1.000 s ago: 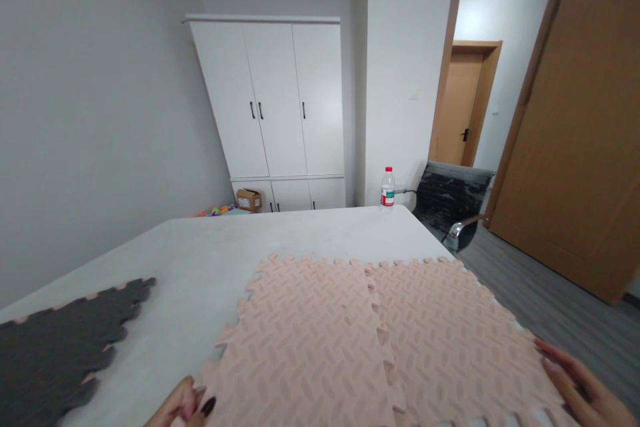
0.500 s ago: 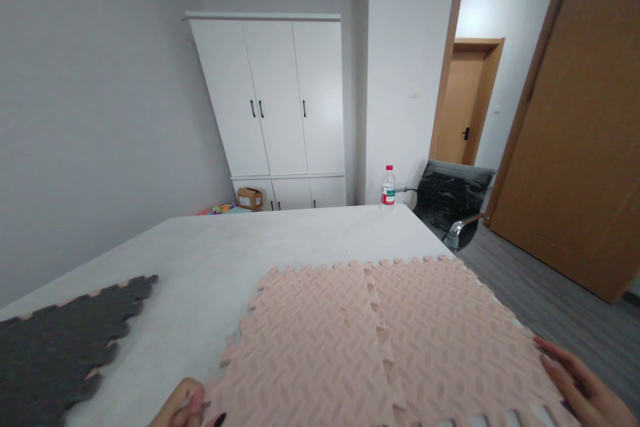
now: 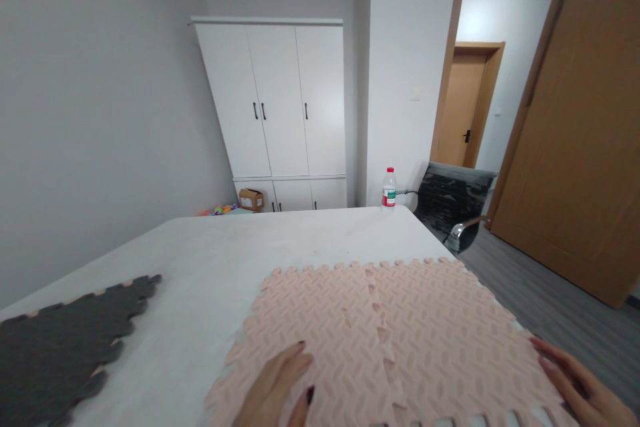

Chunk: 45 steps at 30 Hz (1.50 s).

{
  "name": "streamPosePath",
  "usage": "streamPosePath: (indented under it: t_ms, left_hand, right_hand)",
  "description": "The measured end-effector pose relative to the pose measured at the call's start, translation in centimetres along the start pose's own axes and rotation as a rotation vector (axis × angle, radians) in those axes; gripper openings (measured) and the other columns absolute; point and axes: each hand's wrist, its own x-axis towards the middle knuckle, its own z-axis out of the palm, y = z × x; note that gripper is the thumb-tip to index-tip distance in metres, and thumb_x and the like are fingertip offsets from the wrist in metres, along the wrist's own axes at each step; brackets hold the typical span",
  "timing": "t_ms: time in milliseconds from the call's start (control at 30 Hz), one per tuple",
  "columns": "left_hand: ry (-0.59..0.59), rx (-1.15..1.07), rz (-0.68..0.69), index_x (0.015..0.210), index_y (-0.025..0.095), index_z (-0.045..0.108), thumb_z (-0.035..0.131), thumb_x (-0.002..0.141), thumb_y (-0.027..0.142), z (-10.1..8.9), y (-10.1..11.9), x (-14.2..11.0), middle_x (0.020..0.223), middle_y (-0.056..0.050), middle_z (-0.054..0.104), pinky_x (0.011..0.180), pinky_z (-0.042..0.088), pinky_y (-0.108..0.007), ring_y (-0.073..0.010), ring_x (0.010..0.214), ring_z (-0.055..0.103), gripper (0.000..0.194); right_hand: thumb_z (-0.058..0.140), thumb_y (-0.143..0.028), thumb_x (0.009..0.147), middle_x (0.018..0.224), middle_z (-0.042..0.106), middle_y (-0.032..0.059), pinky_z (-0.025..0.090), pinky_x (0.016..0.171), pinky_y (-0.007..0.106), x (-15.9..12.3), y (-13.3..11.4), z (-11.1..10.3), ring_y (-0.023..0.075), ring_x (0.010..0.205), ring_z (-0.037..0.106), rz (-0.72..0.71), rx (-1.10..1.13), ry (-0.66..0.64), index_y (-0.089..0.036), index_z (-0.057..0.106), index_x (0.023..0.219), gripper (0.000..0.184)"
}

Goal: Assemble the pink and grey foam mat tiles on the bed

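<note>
Two pink foam puzzle mats lie side by side on the white table [image 3: 210, 260], their toothed edges meeting in a seam down the middle. My left hand [image 3: 277, 388] rests flat, fingers together, on the left pink mat [image 3: 320, 320]. At the table's right edge, my right hand [image 3: 575, 383] lies with fingers stretched out against the outer edge of the right pink mat [image 3: 450, 327]. Neither hand grips anything.
A stack of dark grey foam mats [image 3: 55, 340] lies at the table's left. A water bottle [image 3: 389, 188] stands at the far edge. Beyond are a black chair [image 3: 453, 203], a white wardrobe [image 3: 280, 107], a small cardboard box [image 3: 251, 199] and an open wooden door [image 3: 580, 140].
My left hand has left the near left edge of the pink mat and now lies flat on top of it. The right hand has barely shifted.
</note>
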Motion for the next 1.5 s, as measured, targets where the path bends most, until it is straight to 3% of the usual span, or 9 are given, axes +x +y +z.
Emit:
streamPosePath:
  t_ms: [100,233,500,667,900,1033,1200,1367,1500]
  left_hand:
    - [-0.138,-0.009,0.159,0.132,0.027,0.047,0.047,0.084,0.022,3.8,5.0,2.8,0.137,-0.002,0.052,0.102,0.045,-0.029,-0.0167,0.123,0.051,0.048]
    - [-0.4,-0.124,0.01,0.141,0.024,0.034,0.043,0.087,0.033,7.3,10.2,5.7,0.147,-0.001,0.034,0.109,0.038,-0.046,-0.0247,0.135,0.034,0.056]
    - [-0.56,-0.131,-0.306,0.139,0.013,0.036,0.033,0.086,0.02,7.6,13.6,8.3,0.148,-0.004,0.028,0.116,0.026,-0.044,-0.0234,0.138,0.025,0.053]
    - [-0.527,-0.115,-0.283,0.139,0.014,0.036,0.036,0.082,0.013,8.0,13.4,8.0,0.147,-0.005,0.03,0.114,0.03,-0.047,-0.0244,0.137,0.028,0.056]
    - [-0.409,-0.095,-0.298,0.138,0.018,0.036,0.036,0.088,0.025,10.2,13.2,6.6,0.146,-0.004,0.03,0.114,0.029,-0.049,-0.0253,0.137,0.029,0.051]
    - [-0.348,-0.028,-0.34,0.138,0.022,0.036,0.041,0.087,0.027,13.9,12.6,5.7,0.146,-0.002,0.033,0.115,0.03,-0.048,-0.025,0.136,0.032,0.052]
    - [-0.263,0.03,-0.318,0.135,0.023,0.04,0.049,0.085,0.027,17.2,12.0,5.1,0.14,-0.006,0.042,0.109,0.039,-0.051,-0.0289,0.13,0.041,0.051]
    - [-0.154,-0.045,-0.28,0.131,0.03,0.045,0.044,0.09,0.038,15.8,12.1,4.4,0.134,-0.003,0.05,0.106,0.044,-0.047,-0.0251,0.126,0.047,0.042]
    - [-0.348,-0.173,-0.242,0.135,0.027,0.038,0.04,0.091,0.044,12.4,11.8,5.2,0.14,-0.001,0.043,0.111,0.036,-0.051,-0.0247,0.132,0.04,0.048]
  right_hand:
    - [0.047,-0.066,0.075,0.114,0.067,0.0027,0.052,0.082,0.037,-0.1,-0.3,-0.2,0.0275,0.101,0.063,-0.045,0.0,-0.014,-0.03,0.063,0.116,0.057]
    - [0.047,-0.063,0.076,0.115,0.066,0.0003,0.052,0.085,0.036,-0.3,-0.8,-0.3,0.0273,0.103,0.062,-0.067,-0.028,-0.023,-0.031,0.063,0.116,0.053]
    - [0.046,-0.061,0.075,0.108,0.069,0.0049,0.054,0.082,0.037,1.8,-0.9,-0.8,0.0271,0.096,0.065,-0.138,-0.118,-0.091,-0.027,0.067,0.107,0.051]
    - [0.038,-0.049,0.083,0.135,0.05,0.0164,0.036,0.105,0.048,3.1,-12.1,1.9,0.0296,0.123,0.048,-0.444,-0.273,-0.044,-0.013,0.056,0.122,0.056]
    - [0.026,-0.037,0.09,0.151,0.024,0.0153,0.022,0.113,0.041,4.4,-28.9,12.4,0.0214,0.139,0.022,-0.836,-0.326,-0.611,-0.004,0.027,0.144,0.063]
    - [0.016,-0.049,0.092,0.151,0.021,0.0169,0.014,0.112,0.055,4.7,-29.7,17.1,0.0287,0.14,0.016,-0.78,-0.456,-0.668,-0.004,0.023,0.145,0.07]
    - [0.007,-0.065,0.087,0.154,0.012,0.0144,0.008,0.112,0.053,4.4,-28.8,17.9,0.0276,0.142,0.008,-0.783,-0.468,-0.706,-0.007,0.014,0.147,0.083]
    - [0.014,-0.073,0.083,0.155,0.006,0.0124,0.001,0.113,0.051,4.8,-28.8,17.5,0.0264,0.142,0.001,-0.793,-0.444,-0.788,-0.01,0.008,0.148,0.091]
    - [0.021,-0.075,0.081,0.155,0.003,0.0119,-0.002,0.113,0.051,5.3,-28.7,17.6,0.0264,0.142,-0.002,-0.787,-0.448,-0.833,-0.011,0.005,0.148,0.094]
